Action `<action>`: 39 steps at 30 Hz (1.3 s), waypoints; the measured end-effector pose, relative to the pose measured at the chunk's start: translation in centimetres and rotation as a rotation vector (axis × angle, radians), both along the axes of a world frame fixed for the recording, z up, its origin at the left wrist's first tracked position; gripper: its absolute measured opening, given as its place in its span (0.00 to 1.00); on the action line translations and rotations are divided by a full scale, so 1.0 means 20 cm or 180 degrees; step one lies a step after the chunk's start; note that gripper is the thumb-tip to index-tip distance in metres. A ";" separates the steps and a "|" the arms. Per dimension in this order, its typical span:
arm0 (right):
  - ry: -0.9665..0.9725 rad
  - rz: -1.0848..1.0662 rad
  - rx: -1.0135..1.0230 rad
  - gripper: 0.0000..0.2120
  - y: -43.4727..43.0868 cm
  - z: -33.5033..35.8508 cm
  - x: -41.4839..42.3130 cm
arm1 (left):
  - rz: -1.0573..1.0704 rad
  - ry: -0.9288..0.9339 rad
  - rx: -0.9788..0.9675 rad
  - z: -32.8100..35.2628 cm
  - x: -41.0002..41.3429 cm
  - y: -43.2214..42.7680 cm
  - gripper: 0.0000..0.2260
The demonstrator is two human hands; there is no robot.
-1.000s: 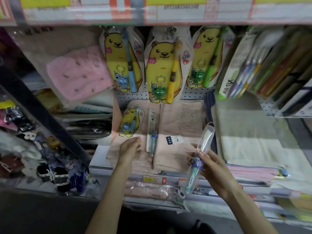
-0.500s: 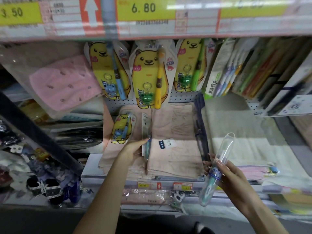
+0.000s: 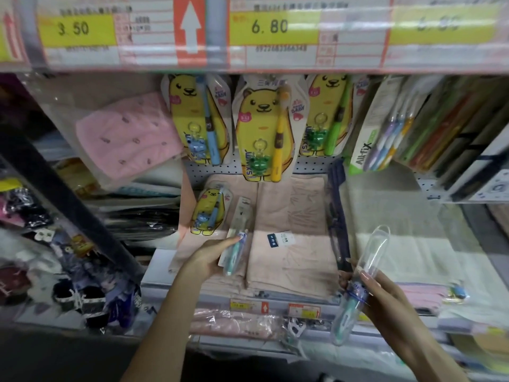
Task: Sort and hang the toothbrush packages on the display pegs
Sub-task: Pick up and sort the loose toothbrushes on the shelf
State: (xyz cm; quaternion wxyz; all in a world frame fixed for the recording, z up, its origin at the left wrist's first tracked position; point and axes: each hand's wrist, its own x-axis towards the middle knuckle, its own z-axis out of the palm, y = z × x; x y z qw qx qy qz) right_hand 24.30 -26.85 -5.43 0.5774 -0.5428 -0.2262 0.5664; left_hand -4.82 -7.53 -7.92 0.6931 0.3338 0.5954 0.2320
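The left hand (image 3: 210, 259) is curled round the lower half of a slim toothbrush package (image 3: 242, 213) with a teal brush inside, the thumb laid across its front. The package points up toward the shelf back, over the folded pink towels (image 3: 292, 227); it seems to rest on them, though the blur makes that unsure. The right hand (image 3: 381, 296) grips a clear tube toothbrush case (image 3: 374, 249) near its middle. The case is tilted, with its cap end up and to the right, in front of the shelf edge and well apart from the left hand.

Just beside the slim package, to its left, a small bear toothbrush card (image 3: 209, 213) lies on the towels. Above, three larger bear cards hang side by side on the pegboard (image 3: 314, 164): one with a blue brush (image 3: 197, 119), one with a yellow brush (image 3: 263, 128) and one with a green brush (image 3: 327, 114). To their right hangs an All-fix multipack (image 3: 377, 133). A price strip (image 3: 248, 31) reading 3.50 and 6.80 runs across the top. A bagged pink cloth (image 3: 129, 136) sits at the left.
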 end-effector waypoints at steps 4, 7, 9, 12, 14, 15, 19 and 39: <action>0.0091 0.0056 -0.0069 0.48 0.03 -0.03 -0.05 | -0.0046 -0.0253 0.0001 0.01 -0.09 -0.09 0.31; 0.0107 0.0200 -0.0093 0.43 0.05 -0.03 -0.12 | -0.0092 -0.0344 0.0041 0.08 -0.08 -0.20 0.17; 0.0242 0.0226 -0.0091 0.31 0.08 -0.03 -0.16 | -0.0062 -0.0427 0.0076 0.12 -0.06 -0.29 0.13; 0.0473 0.0187 -0.0163 0.20 0.11 -0.01 -0.20 | -0.0204 -0.0544 0.0145 0.17 0.00 -0.43 0.13; 0.0571 0.0223 -0.0174 0.14 0.13 0.02 -0.22 | -0.0277 -0.0679 0.0199 0.19 0.06 -0.51 0.16; 0.0582 0.0227 -0.0194 0.13 0.14 0.03 -0.23 | -0.0315 -0.0740 0.0226 0.19 0.10 -0.54 0.18; 0.0440 0.0257 -0.0167 0.12 0.14 0.08 -0.24 | -0.0546 -0.0863 0.0458 0.24 0.25 -0.66 0.23; 0.0028 -0.0211 0.0321 0.22 -0.22 0.25 0.48 | -0.1206 -0.0727 0.0993 0.36 1.15 -0.98 0.17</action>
